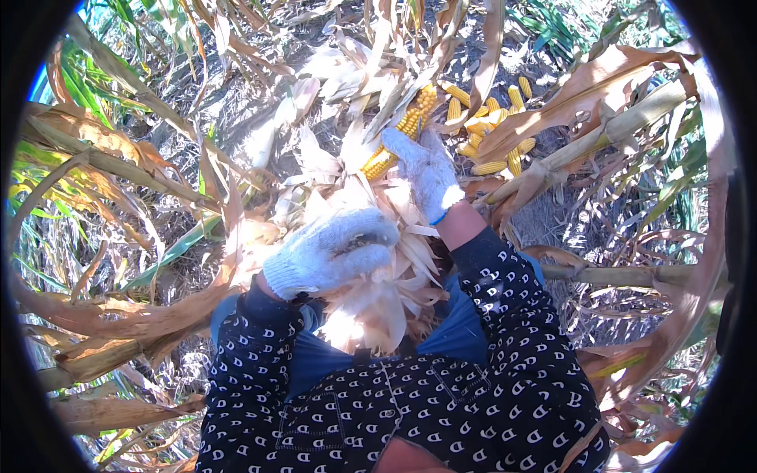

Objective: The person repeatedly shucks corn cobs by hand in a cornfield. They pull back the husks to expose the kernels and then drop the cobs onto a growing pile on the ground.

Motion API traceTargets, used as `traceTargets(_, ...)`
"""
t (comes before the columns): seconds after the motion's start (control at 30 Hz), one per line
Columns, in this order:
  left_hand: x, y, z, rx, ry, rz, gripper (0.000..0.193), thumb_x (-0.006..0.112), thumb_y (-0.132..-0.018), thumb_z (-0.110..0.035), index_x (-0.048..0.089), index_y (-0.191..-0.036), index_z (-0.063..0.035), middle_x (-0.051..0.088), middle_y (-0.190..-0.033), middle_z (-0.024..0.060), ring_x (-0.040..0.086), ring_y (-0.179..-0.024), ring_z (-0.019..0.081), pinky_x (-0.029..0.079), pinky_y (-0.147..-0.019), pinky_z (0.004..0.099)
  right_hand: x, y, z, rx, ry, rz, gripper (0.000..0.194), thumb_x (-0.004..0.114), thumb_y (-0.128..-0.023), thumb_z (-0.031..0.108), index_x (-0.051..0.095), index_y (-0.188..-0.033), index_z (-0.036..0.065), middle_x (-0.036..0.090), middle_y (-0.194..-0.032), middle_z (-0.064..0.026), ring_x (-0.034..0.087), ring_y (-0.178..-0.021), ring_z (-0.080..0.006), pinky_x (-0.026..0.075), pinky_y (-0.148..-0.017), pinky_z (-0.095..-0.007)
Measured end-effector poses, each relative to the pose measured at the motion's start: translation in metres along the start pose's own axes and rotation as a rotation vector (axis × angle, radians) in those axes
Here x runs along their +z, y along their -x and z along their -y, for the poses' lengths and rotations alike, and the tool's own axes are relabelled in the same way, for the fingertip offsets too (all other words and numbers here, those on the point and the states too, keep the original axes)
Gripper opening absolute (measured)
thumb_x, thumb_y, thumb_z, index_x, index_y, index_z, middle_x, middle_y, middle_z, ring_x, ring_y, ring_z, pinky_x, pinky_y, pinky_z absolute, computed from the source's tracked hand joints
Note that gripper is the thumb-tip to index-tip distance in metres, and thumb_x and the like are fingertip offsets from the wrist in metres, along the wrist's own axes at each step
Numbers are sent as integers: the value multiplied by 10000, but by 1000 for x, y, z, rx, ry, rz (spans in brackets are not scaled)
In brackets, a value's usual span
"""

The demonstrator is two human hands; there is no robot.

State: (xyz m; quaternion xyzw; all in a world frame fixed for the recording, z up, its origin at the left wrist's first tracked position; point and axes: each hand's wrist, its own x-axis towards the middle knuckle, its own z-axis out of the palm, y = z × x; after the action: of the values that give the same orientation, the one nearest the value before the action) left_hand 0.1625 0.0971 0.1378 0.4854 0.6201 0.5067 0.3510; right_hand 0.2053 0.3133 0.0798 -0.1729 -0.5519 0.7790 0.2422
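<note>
My right hand point(430, 172), in a pale knit work glove, is closed around the middle of a husked yellow ear of corn point(381, 162). The ear slants up and to the right, its kernels bare on both sides of the glove. A small dark tip shows by the fingers; what it is I cannot tell. Nearer my body, my left hand point(334, 251) wears a soiled glove of the same kind. Its fingers curl over a bunch of dry corn husks point(378, 301) that spreads above my lap. The glove hides the part of the husks under it.
Several bare yellow ears point(482, 124) lie heaped on the ground beyond my right hand. A dry corn stalk point(597, 139) with a broad brown leaf slants in at the right. More stalks point(136, 171) lean across the left side. Loose husks point(343, 77) cover the ground ahead.
</note>
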Motion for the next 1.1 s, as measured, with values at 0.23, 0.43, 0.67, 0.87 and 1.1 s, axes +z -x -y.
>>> traceTargets(0.23,-38,9,15,-103,196,-456,406,838,-910,-350,729,-1155,-45,696,-1138,51,641,-1008,145,513,-904,329,4,11,0,-132,1033,133,911,806,-799,630,530,-1395,-1,681,-1233,-264,655,-1154,-434,512,-1001,-509)
traceTargets(0.43,-16,-8,22,34,274,-558,713,850,-904,-227,515,-1501,-27,624,-1332,94,594,-1215,202,491,-1051,342,21,39,-4,-143,693,512,790,855,-844,386,509,-1453,20,697,-1277,-199,697,-1162,-303,547,-997,-404)
traceTargets(0.67,-7,-10,42,-218,448,-653,405,703,-1043,-332,694,-1255,13,718,-1082,51,655,-951,96,547,-801,264,26,43,6,133,92,691,1031,823,-885,53,182,-1693,75,395,-1654,-109,432,-1469,-191,403,-1208,-365)
traceTargets(0.87,-3,-17,45,-193,610,-875,343,676,-1056,-337,720,-1120,-3,720,-956,70,654,-845,131,512,-729,306,22,40,3,142,94,654,936,846,-886,78,287,-1636,28,502,-1546,-111,540,-1363,-186,487,-1136,-350)
traceTargets(1.1,-8,-11,88,-95,-486,-937,276,579,-1041,-144,652,-1272,-13,690,-1149,170,663,-1045,347,512,-948,462,35,46,2,37,806,515,831,903,-818,359,511,-1466,17,650,-1346,-178,649,-1234,-264,541,-1024,-388)
